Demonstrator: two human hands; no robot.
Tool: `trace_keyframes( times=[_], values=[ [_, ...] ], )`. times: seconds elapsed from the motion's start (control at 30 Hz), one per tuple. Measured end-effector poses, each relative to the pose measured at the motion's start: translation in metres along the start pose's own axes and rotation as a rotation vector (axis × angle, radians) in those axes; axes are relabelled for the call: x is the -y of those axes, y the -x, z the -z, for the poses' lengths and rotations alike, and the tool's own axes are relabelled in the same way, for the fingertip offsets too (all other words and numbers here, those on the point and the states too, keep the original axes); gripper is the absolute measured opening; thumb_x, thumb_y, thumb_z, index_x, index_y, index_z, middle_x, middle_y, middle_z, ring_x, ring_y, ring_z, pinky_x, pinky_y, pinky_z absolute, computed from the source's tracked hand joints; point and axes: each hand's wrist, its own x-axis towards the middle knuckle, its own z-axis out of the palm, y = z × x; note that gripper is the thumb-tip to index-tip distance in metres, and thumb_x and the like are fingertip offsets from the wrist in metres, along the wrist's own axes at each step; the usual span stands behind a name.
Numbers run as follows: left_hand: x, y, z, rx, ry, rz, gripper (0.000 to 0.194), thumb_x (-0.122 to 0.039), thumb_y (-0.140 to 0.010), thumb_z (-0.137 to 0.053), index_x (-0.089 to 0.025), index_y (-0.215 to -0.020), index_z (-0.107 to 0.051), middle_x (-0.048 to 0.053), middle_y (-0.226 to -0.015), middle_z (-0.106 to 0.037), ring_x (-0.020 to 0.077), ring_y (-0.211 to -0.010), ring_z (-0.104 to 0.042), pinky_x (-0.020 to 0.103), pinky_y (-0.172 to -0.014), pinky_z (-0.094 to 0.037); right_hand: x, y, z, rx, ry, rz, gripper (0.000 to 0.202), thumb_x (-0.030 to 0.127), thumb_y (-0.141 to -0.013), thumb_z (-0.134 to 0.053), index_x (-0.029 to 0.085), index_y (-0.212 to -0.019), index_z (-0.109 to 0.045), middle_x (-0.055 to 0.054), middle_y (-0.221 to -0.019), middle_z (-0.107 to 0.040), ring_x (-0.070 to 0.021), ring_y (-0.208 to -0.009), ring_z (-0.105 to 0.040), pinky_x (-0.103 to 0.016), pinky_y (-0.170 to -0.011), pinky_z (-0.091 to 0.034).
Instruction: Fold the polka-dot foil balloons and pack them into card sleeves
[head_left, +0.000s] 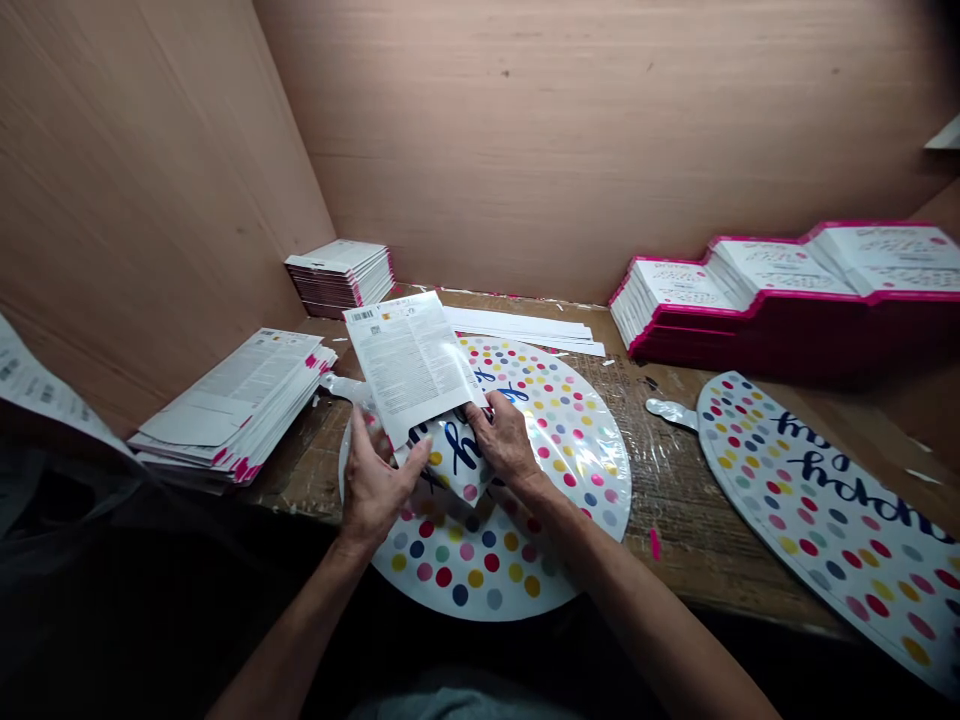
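Observation:
A white printed envelope (411,365) is tilted in front of me, over a round foil balloon (487,570) with coloured dots lying flat on the table. Out of the envelope's lower edge comes a folded dotted balloon (459,455) with dark blue lettering. My left hand (375,480) grips the envelope's lower left corner, thumb on the folded balloon. At the lower right corner, the fingers of my right hand (506,435) pinch the envelope and folded balloon. How far the folded balloon is inside the envelope is hidden.
Stacks of white envelopes stand at the left (247,385) and back left (341,270). Stepped stacks of pink-edged envelopes (787,275) are at the back right. More dotted balloons (832,530) overhang the table's front right edge. White strips (525,328) lie behind the round balloon.

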Motion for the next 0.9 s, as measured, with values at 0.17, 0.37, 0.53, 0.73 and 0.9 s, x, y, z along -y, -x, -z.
trace_keyframes(
  times=[0.17,0.37,0.53,0.73,0.9],
  values=[
    [0.009,-0.001,-0.021,-0.043,0.324,0.273,0.054,-0.059,-0.077,-0.064,-0.014,-0.106,-0.062,0.010,-0.087,-0.074,0.0263,-0.082,-0.071,0.033,-0.067,-0.056,-0.010,0.035,0.011,-0.028,0.089,0.322,0.071,0.057,-0.084,-0.061,0.013,-0.137,-0.044,-0.022,-0.140,-0.049,-0.0336,-0.132,-0.046,-0.047,-0.103,-0.045],
    [-0.013,0.017,-0.015,0.080,0.584,0.295,0.053,-0.062,-0.077,-0.065,-0.017,-0.104,-0.065,0.011,-0.099,-0.074,0.0266,-0.090,-0.069,0.034,-0.074,-0.055,-0.027,0.088,0.017,-0.096,0.253,0.970,0.060,0.016,-0.098,-0.040,0.018,-0.156,-0.023,-0.016,-0.142,-0.054,-0.0249,-0.140,-0.041,-0.045,-0.111,-0.043],
    [-0.030,0.013,-0.013,0.289,0.833,0.330,0.094,-0.093,-0.073,-0.022,-0.022,-0.119,-0.063,0.013,-0.108,-0.071,0.0328,-0.107,-0.064,0.046,-0.085,-0.053,-0.016,0.085,0.030,-0.038,0.174,1.036,0.059,0.011,-0.101,-0.032,0.020,-0.157,-0.018,-0.013,-0.138,-0.058,-0.0220,-0.136,-0.045,-0.043,-0.106,-0.050],
    [-0.039,-0.003,-0.034,0.369,0.942,0.475,0.113,-0.097,-0.065,-0.003,-0.020,-0.121,-0.065,0.013,-0.099,-0.073,0.0341,-0.107,-0.064,0.047,-0.085,-0.054,-0.014,0.085,0.031,0.024,0.252,1.032,0.051,0.010,-0.101,-0.035,0.018,-0.152,-0.032,-0.012,-0.139,-0.057,-0.0216,-0.138,-0.042,-0.041,-0.111,-0.045],
    [-0.052,0.007,-0.044,0.348,1.412,0.634,0.086,-0.083,-0.077,-0.044,-0.015,-0.129,-0.059,0.010,-0.104,-0.073,0.0308,-0.104,-0.067,0.041,-0.092,-0.053,-0.016,0.078,0.024,0.078,0.325,0.974,0.045,0.012,-0.100,-0.034,0.010,-0.144,-0.042,-0.017,-0.142,-0.053,-0.0241,-0.140,-0.040,-0.044,-0.111,-0.045]
  ],
)
